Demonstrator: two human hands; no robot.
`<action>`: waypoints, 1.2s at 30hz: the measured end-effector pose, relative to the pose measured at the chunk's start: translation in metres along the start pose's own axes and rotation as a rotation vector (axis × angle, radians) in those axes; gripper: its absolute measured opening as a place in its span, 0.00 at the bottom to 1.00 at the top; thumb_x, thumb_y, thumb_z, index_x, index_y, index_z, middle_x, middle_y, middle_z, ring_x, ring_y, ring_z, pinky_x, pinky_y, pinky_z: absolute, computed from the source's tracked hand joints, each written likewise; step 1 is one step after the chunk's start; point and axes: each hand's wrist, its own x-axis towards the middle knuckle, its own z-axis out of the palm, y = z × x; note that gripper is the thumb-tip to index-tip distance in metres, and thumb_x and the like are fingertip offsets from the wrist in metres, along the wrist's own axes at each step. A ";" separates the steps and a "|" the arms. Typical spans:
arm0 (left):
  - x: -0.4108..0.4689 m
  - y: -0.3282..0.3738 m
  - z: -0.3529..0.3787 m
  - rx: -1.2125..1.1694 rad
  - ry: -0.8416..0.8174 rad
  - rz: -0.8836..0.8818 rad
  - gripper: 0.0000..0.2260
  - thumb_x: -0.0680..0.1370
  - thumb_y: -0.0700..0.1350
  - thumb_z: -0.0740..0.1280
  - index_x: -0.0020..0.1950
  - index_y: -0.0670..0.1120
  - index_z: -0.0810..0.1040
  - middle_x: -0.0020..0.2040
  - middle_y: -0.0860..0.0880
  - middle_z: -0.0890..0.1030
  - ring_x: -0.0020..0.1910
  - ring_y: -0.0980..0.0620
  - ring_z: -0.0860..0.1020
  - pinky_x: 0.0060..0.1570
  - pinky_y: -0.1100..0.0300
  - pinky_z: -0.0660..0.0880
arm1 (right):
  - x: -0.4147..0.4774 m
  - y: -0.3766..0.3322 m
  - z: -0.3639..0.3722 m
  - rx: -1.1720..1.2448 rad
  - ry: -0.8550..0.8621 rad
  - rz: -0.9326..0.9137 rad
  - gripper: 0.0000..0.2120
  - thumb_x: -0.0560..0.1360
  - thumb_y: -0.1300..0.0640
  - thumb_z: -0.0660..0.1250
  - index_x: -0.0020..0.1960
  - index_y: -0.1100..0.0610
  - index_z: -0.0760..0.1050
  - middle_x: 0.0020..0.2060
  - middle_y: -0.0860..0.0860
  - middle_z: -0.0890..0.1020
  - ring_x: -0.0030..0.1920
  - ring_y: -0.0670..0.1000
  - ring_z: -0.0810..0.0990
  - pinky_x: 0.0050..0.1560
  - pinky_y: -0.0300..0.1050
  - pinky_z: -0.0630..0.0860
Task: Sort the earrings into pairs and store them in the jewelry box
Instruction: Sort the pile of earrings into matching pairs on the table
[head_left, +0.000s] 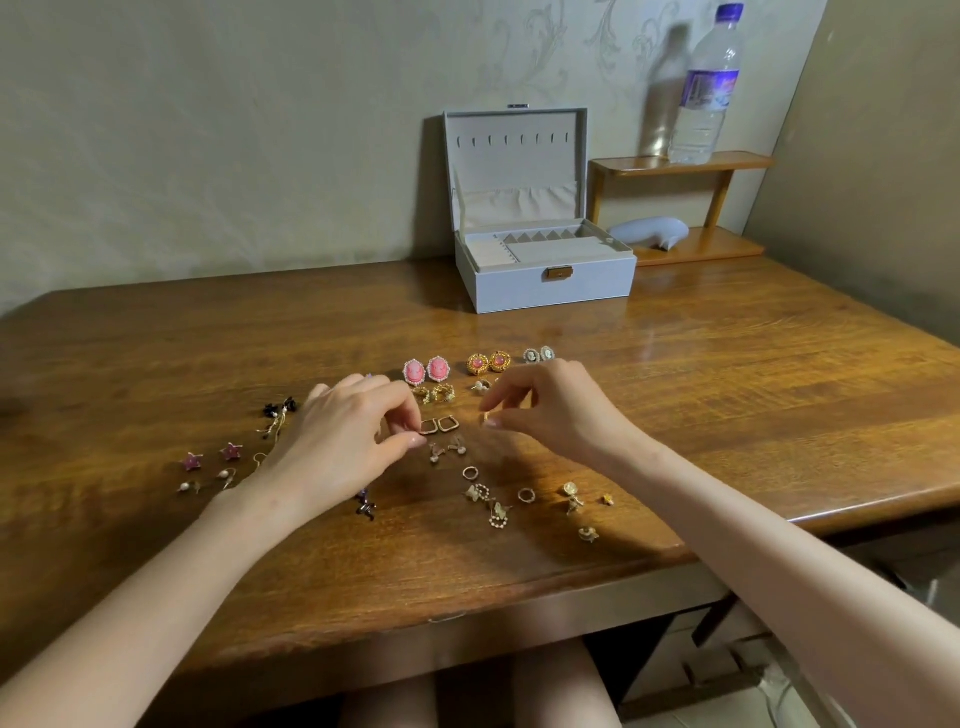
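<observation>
Earrings (470, 474): spread loose across the wooden counter (727, 364), none in the box.
Sorted row, far side: pink oval pair (426, 370), gold round pair (488, 362), grey cameo pair (538, 355), each set touching or just beside its mate.
Left hand (353, 436): fingers (410, 415) curled, tips pinching the square hoop (429, 427); its twin (448, 424) lies just beside it.
Right hand (550, 410): thumb and forefinger pinch a small gold earring (487, 417), held just above the counter.
Jewelry box (545, 283): grey, open, lid upright, near the counter's far edge, well apart from both hands.
Box interior: cream lining, small divided compartments along the back, padded rolls at left; only lining shows.
Shelf (680, 163): right of box; carries a water bottle (706, 88).
</observation>
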 end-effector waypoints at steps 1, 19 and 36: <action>-0.003 0.001 0.000 -0.006 -0.009 0.017 0.04 0.73 0.52 0.69 0.45 0.54 0.76 0.43 0.60 0.75 0.49 0.61 0.69 0.53 0.60 0.61 | -0.003 0.002 -0.003 0.004 0.000 -0.012 0.06 0.70 0.55 0.73 0.47 0.50 0.83 0.38 0.47 0.80 0.37 0.42 0.73 0.40 0.41 0.70; -0.010 0.017 0.026 0.001 -0.101 0.221 0.08 0.73 0.51 0.69 0.51 0.55 0.78 0.47 0.57 0.73 0.49 0.58 0.68 0.57 0.57 0.65 | -0.036 0.022 -0.018 -0.073 -0.187 -0.195 0.05 0.67 0.50 0.75 0.43 0.46 0.82 0.38 0.39 0.77 0.40 0.41 0.75 0.40 0.36 0.70; 0.021 0.034 0.040 0.113 -0.009 0.256 0.07 0.69 0.44 0.74 0.44 0.47 0.80 0.46 0.51 0.73 0.52 0.47 0.70 0.58 0.43 0.67 | -0.023 0.020 -0.005 -0.253 -0.061 -0.076 0.06 0.71 0.50 0.71 0.47 0.47 0.81 0.47 0.47 0.77 0.49 0.49 0.76 0.47 0.45 0.74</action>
